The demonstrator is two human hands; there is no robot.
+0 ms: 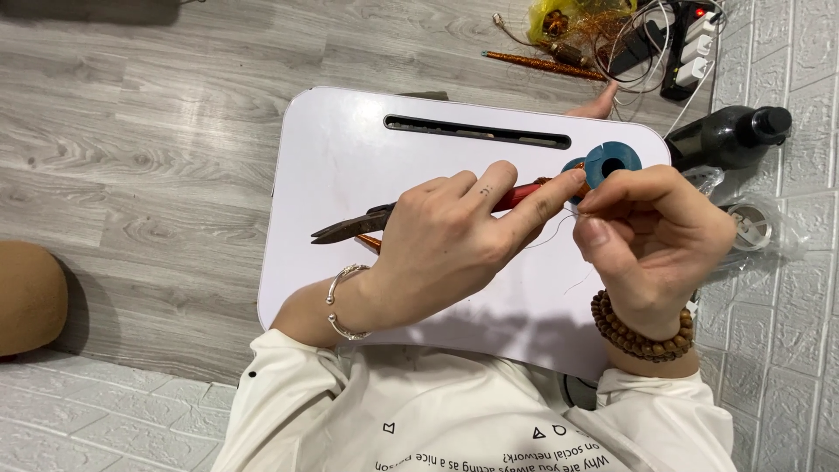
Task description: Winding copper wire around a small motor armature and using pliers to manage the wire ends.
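Note:
My left hand [446, 240], with a silver bangle on the wrist, hovers over the white lap table [350, 166]; its index finger points at a blue spool [612, 164]. Beneath that hand lie red-handled pliers [354, 227], jaws pointing left. My right hand [655, 232], wearing a brown bead bracelet, pinches a thin wire [555, 234] close to the spool. The wire loops down between the two hands. Whether the left fingers also grip the wire is hidden.
A dark bottle [730, 135] lies on the floor at the right, beside a clear tape roll [750, 225]. Copper coils and yellow scraps [559, 35] and a power strip with cables [686, 39] sit beyond the table. A brown cushion [26, 297] is at far left.

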